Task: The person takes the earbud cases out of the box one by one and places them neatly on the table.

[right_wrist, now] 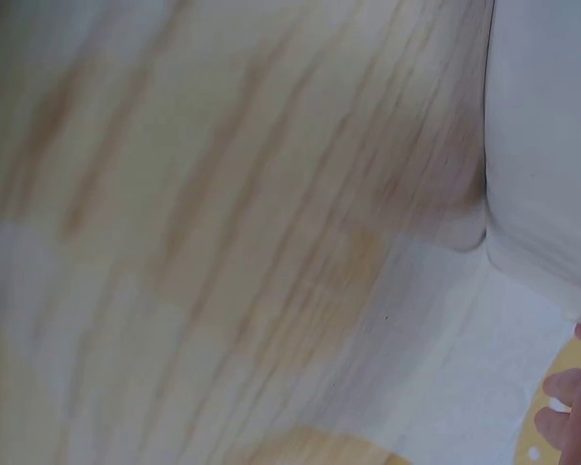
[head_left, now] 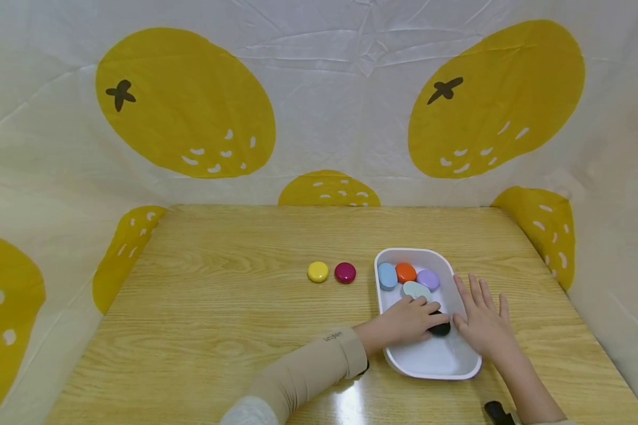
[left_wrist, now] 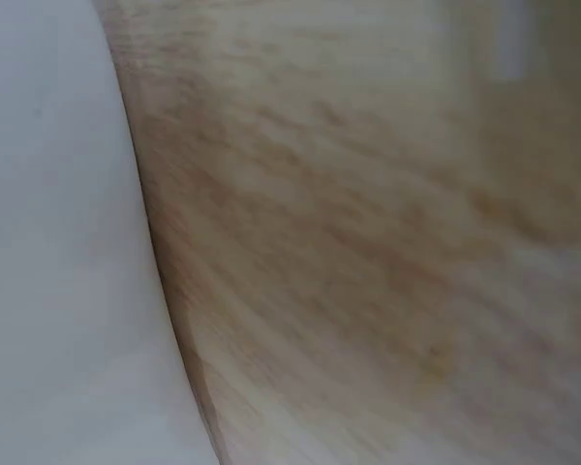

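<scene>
A white tray (head_left: pixel 433 370) with rounded corners sits on the wooden table, right of centre. My left hand (head_left: pixel 406 321) reaches over its left rim and grips a smooth black rounded piece (head_left: pixel 440 327) inside; the thumb is hidden. Light blue (head_left: pixel 387 276), orange (head_left: pixel 406 273), lavender (head_left: pixel 428 280) and pale green pieces (head_left: pixel 416 290) lie toward the tray's far end, the pale green one close to my left fingers. Along the outside of the right wall, my right hand (head_left: pixel 484 324) rests with fingers spread and straight. Its fingertips (right_wrist: pixel 554 423) show at the right wrist view's edge.
Left of the tray, a glossy yellow disc (head_left: pixel 318 272) and a magenta disc (head_left: pixel 345 273) lie on the table (head_left: pixel 218 307). A patterned white cloth (head_left: pixel 340 118) hangs behind and at both sides. Some black object (head_left: pixel 498 412) is by my right forearm.
</scene>
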A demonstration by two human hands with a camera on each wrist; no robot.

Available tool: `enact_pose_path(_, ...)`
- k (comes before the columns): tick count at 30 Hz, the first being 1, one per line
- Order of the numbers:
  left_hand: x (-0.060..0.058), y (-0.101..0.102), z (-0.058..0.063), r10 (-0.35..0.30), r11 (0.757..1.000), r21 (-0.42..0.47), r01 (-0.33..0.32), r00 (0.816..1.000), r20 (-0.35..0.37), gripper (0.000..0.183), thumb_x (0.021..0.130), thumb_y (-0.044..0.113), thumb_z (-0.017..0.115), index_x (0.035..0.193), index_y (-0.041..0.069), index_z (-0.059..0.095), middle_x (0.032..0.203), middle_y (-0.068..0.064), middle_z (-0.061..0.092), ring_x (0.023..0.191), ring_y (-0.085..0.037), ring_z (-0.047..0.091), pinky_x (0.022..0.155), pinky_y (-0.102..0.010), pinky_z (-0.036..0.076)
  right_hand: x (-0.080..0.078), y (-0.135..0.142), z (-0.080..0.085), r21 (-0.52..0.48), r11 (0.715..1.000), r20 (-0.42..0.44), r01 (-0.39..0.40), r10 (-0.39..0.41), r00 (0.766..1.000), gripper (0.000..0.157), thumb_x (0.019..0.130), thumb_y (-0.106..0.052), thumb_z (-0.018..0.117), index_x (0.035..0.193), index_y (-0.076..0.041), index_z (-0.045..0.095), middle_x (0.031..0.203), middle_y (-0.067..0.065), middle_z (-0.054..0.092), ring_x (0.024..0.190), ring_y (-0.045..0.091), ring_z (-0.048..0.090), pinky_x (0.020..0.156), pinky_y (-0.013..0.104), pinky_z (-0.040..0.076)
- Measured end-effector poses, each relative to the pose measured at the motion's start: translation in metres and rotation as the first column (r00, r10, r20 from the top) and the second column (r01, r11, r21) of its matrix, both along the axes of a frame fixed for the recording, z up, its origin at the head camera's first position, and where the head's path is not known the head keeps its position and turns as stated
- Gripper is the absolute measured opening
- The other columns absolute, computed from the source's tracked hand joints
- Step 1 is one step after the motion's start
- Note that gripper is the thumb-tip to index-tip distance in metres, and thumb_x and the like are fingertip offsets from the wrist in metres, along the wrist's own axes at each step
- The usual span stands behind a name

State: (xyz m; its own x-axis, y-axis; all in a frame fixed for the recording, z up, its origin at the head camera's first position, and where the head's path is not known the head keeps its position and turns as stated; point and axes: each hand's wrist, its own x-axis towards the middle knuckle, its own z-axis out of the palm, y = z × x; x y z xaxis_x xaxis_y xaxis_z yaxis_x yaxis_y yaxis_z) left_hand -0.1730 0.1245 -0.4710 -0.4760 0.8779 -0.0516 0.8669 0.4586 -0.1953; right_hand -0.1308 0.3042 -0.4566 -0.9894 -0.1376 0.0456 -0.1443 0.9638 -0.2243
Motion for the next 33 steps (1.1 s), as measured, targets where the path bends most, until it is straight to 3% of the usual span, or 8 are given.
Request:
enact_pose_path(7, 0.0, 0.002, 0.002, -0.027, 0.999, 0.022, 0.027, 1.0, 0.002, 0.046, 0.091, 0.043, 0.048, 0.135, 0.036, 0.036, 0.122, 0.011, 0.044, 0.099, -0.006, 0.045, 0.078, -0.017, 0.042, 0.0, 0.0, 0.0, 0.003, 1.0, 0.013, 0.006, -0.006, 1.0, 0.078, 0.089, -0.021, 0.049, 0.148, -0.019, -0.002, 0.151, 0.019, -0.006, 0.135, 0.042, -0.001, 0.098, 0.066, -0.007)
enact_pose_path(24, 0.002, 0.0, 0.003, -0.007, 0.999, -0.032, 0.011, 0.99, 0.14, 0.056, 0.084, 0.048, 0.058, 0.132, 0.03, 0.036, 0.116, 0.006, 0.042, 0.102, -0.008, 0.044, 0.09, -0.02, 0.038, 0.001, -0.002, 0.002, 0.004, 1.0, 0.018, 0.01, -0.01, 1.0, 0.075, 0.089, -0.021, 0.047, 0.148, -0.018, 0.0, 0.15, 0.021, -0.004, 0.135, 0.043, -0.001, 0.098, 0.065, -0.008)
enact_pose_path(29, 0.003, -0.004, 0.006, 0.008, 0.999, -0.05, -0.003, 0.994, 0.107, 0.057, 0.083, 0.051, 0.057, 0.132, 0.032, 0.035, 0.117, 0.007, 0.042, 0.102, -0.008, 0.044, 0.088, -0.02, 0.039, 0.001, -0.003, 0.003, 0.005, 1.0, 0.015, 0.007, -0.007, 1.0, 0.076, 0.089, -0.021, 0.048, 0.148, -0.018, 0.0, 0.15, 0.022, -0.002, 0.135, 0.044, 0.0, 0.098, 0.066, -0.006)
enact_pose_path(33, -0.001, -0.012, 0.014, 0.026, 1.0, 0.016, -0.027, 0.998, 0.062, 0.058, 0.082, 0.053, 0.057, 0.131, 0.032, 0.035, 0.117, 0.006, 0.042, 0.099, -0.008, 0.043, 0.083, -0.022, 0.041, 0.002, -0.002, 0.005, 0.005, 1.0, 0.007, 0.001, -0.001, 1.0, 0.076, 0.089, -0.021, 0.048, 0.148, -0.017, 0.001, 0.15, 0.022, -0.001, 0.135, 0.043, 0.0, 0.097, 0.067, -0.005)
